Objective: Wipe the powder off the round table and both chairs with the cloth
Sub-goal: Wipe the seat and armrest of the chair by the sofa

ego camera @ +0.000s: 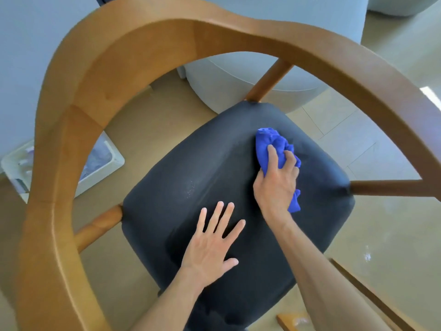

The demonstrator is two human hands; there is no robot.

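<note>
A wooden chair with a curved backrest (pixel 78 96) and a dark padded seat (pixel 214 149) fills the view. My right hand (pixel 276 185) grips a crumpled blue cloth (pixel 269 142) and presses it onto the far right part of the seat. My left hand (pixel 212 247) lies flat on the near middle of the seat, fingers spread and straight. A faint patch of pale powder (pixel 191 187) shows on the seat left of the cloth.
A white plastic bin (pixel 105 168) with items stands on the floor to the left, behind the backrest. Pale grey upholstered furniture (pixel 238 80) stands beyond the chair. A wooden piece (pixel 372 295) crosses the lower right over the light floor.
</note>
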